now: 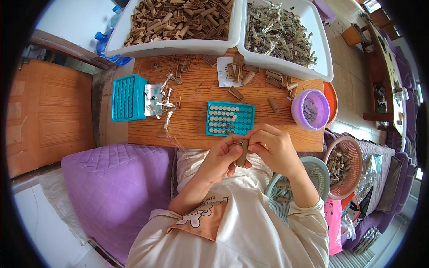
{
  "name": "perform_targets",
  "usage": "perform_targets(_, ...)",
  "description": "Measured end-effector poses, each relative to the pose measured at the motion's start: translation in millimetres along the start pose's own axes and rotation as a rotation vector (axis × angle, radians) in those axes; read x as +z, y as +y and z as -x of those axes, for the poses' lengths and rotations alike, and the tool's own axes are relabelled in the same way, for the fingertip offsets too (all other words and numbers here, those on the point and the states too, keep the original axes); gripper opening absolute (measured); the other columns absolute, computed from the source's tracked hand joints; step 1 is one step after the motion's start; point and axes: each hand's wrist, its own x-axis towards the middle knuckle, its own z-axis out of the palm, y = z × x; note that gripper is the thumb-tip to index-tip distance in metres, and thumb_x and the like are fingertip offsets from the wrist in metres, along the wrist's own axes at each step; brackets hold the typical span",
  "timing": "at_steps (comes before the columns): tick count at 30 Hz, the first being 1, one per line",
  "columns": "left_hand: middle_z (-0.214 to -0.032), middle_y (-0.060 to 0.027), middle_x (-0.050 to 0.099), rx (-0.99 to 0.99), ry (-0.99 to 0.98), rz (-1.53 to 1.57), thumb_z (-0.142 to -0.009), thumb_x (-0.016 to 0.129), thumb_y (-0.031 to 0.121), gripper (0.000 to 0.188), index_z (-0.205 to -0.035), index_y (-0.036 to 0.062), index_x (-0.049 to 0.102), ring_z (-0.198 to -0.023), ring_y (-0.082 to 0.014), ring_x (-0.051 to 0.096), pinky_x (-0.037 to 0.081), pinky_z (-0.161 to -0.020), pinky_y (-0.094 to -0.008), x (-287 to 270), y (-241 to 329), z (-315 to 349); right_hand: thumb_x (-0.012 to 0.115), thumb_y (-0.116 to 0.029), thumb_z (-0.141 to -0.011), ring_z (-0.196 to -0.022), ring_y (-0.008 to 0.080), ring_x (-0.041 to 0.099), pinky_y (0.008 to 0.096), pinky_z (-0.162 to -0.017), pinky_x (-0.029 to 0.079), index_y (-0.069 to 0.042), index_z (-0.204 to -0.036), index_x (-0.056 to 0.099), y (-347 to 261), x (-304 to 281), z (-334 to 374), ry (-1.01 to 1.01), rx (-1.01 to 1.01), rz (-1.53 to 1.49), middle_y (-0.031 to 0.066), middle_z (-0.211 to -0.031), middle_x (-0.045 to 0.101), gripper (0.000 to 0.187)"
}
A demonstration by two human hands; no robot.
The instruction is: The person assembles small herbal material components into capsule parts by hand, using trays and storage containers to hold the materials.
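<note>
My left hand (218, 157) is closed around a small brown plastic casing (242, 156), held upright just off the table's near edge. A dark round hole with a light rim shows near the casing's top. My right hand (276, 145) meets it from the other side, thumb and fingers pinched together at its upper edge; what they grip is hidden. Just beyond both hands lies a teal tray (245, 114) with rows of round wells. Silver button cells (219, 119) fill the wells on its left side, while wells on the right side are bare.
Brown casings (273, 105) lie scattered over the wooden table (192, 129). Two white bins (174, 47) stand at the back. Stacked teal trays (128, 98) and wired parts (168, 105) are at left. A purple bucket (296, 114) stands at right, above a mint basket (315, 167) and a pink basket (357, 156).
</note>
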Motion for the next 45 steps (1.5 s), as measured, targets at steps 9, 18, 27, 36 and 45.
perform_targets(9, -0.071, -0.0025, 0.052, -0.100, -0.411, -0.116, -0.079, 0.051, 0.041, 0.055, -0.114, 0.0001, 0.039, -0.048, -0.0054, 0.051, 0.039, -0.037, -0.0141, 6, -1, -15, 0.068, -0.014, -0.064, -0.068, 0.0201, 0.050, 0.0289, -0.055, 0.039, -0.004, -0.081, 0.056, 7, -28, 6, -0.282, -0.088, -0.218, 0.0047, -0.072, 0.053, 0.023)
perform_targets(18, -0.096, -0.0073, 0.055, 0.477, 0.378, -0.621, -0.078, 0.055, 0.011, 0.023, -0.099, 0.0049, 0.049, -0.082, -0.0125, 0.054, 0.046, -0.060, -0.0233, -52, 62, -86, 0.066, -0.009, -0.065, -0.073, 0.0186, 0.056, 0.0270, -0.061, 0.044, 0.002, -0.081, 0.055, 25, -88, 105, 0.268, 0.342, -0.387, 0.0069, -0.076, 0.053, 0.023)
perform_targets(27, -0.094, -0.0100, 0.056, 0.992, 0.506, -1.965, -0.073, 0.049, 0.004, 0.026, -0.098, 0.0049, 0.054, -0.087, -0.0256, 0.053, 0.047, -0.071, -0.0326, -112, 99, -168, 0.060, 0.001, -0.062, -0.063, 0.0203, 0.058, 0.0263, -0.059, 0.045, -0.001, -0.090, 0.057, 76, -65, 170, -0.494, 0.757, 0.233, 0.0100, -0.070, 0.057, 0.029)
perform_targets(36, -0.079, -0.0129, 0.058, 0.762, 0.523, -1.919, -0.069, 0.059, 0.008, 0.022, -0.090, 0.0025, 0.057, -0.079, -0.0275, 0.055, 0.045, -0.067, -0.0342, -101, 107, -159, 0.056, 0.000, -0.069, -0.059, 0.0091, 0.053, 0.0228, -0.056, 0.042, -0.001, -0.088, 0.057, 47, -101, 23, 0.204, 0.304, 0.120, 0.0055, -0.065, 0.057, 0.020)
perform_targets(45, -0.070, -0.0059, 0.060, 0.355, 0.513, -1.216, -0.065, 0.067, 0.008, 0.032, -0.095, 0.0028, 0.057, -0.062, -0.0122, 0.057, 0.044, -0.057, -0.0256, -64, 87, -103, 0.060, -0.015, -0.070, -0.079, 0.0224, 0.054, 0.0323, -0.072, 0.043, -0.006, -0.093, 0.058, 97, -84, -173, 0.225, 0.021, 0.494, 0.0104, -0.084, 0.055, 0.025)
